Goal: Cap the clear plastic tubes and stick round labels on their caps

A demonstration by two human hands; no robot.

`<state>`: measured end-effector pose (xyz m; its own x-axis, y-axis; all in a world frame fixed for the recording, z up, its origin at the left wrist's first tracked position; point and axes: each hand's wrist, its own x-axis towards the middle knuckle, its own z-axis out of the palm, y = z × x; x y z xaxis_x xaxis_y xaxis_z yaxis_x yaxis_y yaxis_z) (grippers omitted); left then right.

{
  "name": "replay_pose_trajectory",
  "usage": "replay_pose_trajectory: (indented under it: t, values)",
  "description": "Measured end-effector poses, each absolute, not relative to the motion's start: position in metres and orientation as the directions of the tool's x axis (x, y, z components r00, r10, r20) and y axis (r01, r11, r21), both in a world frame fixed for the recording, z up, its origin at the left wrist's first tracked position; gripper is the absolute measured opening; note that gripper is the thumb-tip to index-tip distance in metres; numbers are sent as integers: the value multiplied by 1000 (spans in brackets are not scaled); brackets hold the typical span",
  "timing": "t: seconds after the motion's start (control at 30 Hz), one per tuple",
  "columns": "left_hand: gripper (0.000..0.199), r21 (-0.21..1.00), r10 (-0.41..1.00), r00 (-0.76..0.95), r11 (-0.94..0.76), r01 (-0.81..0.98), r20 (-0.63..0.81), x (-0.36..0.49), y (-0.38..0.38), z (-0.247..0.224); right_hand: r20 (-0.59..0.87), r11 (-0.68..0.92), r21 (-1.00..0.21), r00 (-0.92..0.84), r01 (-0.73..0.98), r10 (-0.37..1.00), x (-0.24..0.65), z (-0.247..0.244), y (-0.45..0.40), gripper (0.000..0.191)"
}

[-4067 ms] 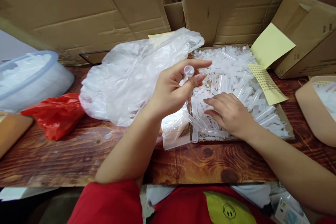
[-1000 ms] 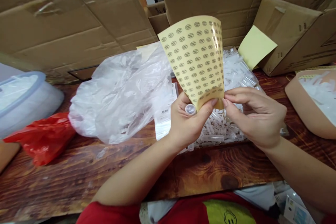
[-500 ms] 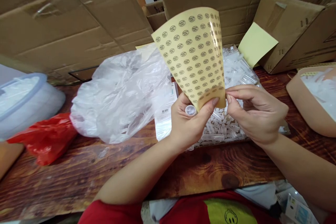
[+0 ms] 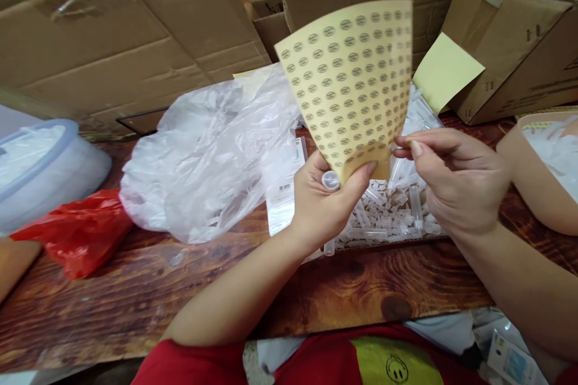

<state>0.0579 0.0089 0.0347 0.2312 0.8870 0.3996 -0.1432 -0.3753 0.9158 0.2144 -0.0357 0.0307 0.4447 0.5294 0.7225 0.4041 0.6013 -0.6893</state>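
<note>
My left hand (image 4: 327, 195) is closed around the lower end of a yellowish sticker sheet (image 4: 350, 78), its thumb pressed on the front. Rows of small oval printed labels cover the upright, curved sheet. A clear plastic tube (image 4: 331, 180) is also in this hand, its round end showing beside the thumb. At the sheet's lower right edge, my right hand (image 4: 456, 177) is closed in a pinch. A tiny translucent piece, seemingly a sticker (image 4: 394, 148), shows at its fingertips. Behind both hands lies a shallow box of small clear plastic tubes and caps (image 4: 383, 222).
Crumpled clear plastic bags (image 4: 212, 156) and a red bag (image 4: 76, 231) lie on the left of the wooden table (image 4: 180, 295). A bluish tub (image 4: 54, 168) stands far left, a beige tub (image 4: 528, 174) at right. Cardboard boxes (image 4: 501, 30) and a blank yellow sheet (image 4: 447, 72) are behind.
My right hand has pulled slightly away from the sheet's edge, to the right and up. The sheet has shifted up and right, spreading flatter.
</note>
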Motion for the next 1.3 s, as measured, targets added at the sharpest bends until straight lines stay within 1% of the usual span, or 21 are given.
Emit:
replay_pose_trajectory:
  t: [0.03,0.07,0.13,0.2,0.23,0.27,0.33,0.43,0.6,0.7,0.87,1.0,1.1,1.23,1.3]
  values:
    - [22,907,876,236,-413,-86,421,58,9,35,770,619,-637,412,459,486,217,33,-39,19]
    - [20,894,862,253,-446,-35,440,58,8,36,821,631,-570,337,526,461,219,36,-43,22]
    - [15,876,833,322,-481,20,450,58,6,36,881,652,-412,97,637,463,223,43,-53,30]
    - [12,883,811,407,-468,23,419,58,4,37,874,704,-249,-158,665,459,224,49,-62,36]
    - [12,892,804,441,-452,19,398,57,3,37,866,728,-182,-243,661,437,224,51,-65,37]
    - [12,900,801,465,-435,17,379,57,3,36,858,746,-129,-304,654,414,224,52,-66,36]
    - [13,912,802,484,-410,19,350,56,2,36,849,758,-68,-362,648,386,222,52,-66,32]
    - [14,919,812,487,-391,46,321,55,3,36,839,743,-61,-369,667,400,219,50,-63,24]
    - [13,913,807,495,-403,64,321,54,3,37,803,717,-47,-401,695,442,218,52,-65,19]
    - [12,907,806,488,-416,66,334,54,2,38,789,689,-32,-405,724,462,218,53,-65,20]
    - [9,901,813,478,-423,96,331,55,2,37,832,687,-4,-379,726,405,218,52,-60,19]
    - [8,891,809,478,-440,108,342,55,3,37,825,694,7,-397,719,403,218,52,-60,18]
    - [7,883,809,475,-452,126,346,55,3,37,821,698,-5,-395,716,411,217,53,-61,20]
    - [8,878,803,465,-468,105,372,55,4,36,821,690,-55,-361,722,443,216,53,-61,23]
    - [8,880,802,469,-464,99,370,55,5,36,819,680,-46,-362,732,446,215,55,-59,22]
